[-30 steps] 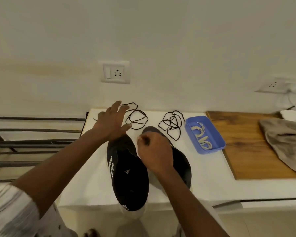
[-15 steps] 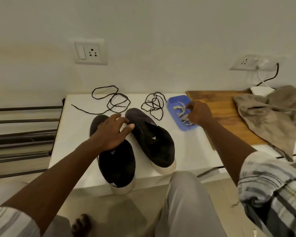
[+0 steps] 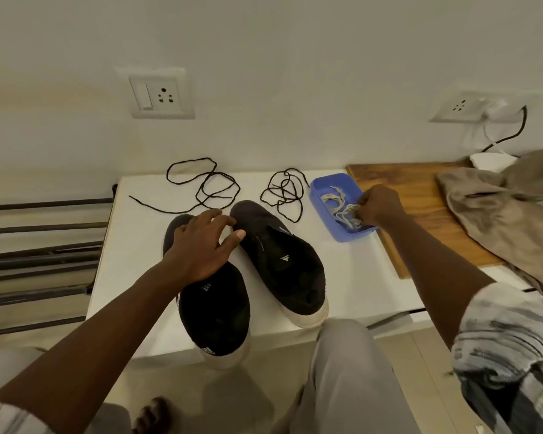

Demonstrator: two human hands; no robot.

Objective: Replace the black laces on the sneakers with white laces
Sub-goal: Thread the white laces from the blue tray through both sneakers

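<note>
Arriving at the tray (image 3: 318, 198), the right hand (image 3: 380, 204) is clamping white laces (image 3: 335, 195) beneath its grip, starting relacing; the left hand (image 3: 201, 242), fingers apart, is steadying a sneaker (image 3: 215, 314).

My left arm runs in from 7 o'clock, left hand (image 3: 201, 247) palm-down with fingers spread loose, and my right arm's stretched out toward 2 o'clock, right hand (image 3: 380, 205) curled up, fingertips pinching the white laces (image 3: 344, 215).

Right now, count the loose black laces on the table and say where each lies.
2. One black lace sprawls at the table's back left, behind the left sneaker; the other black lace is bunched between the right sneaker's toe and the blue tray. None seems hidden.
</note>
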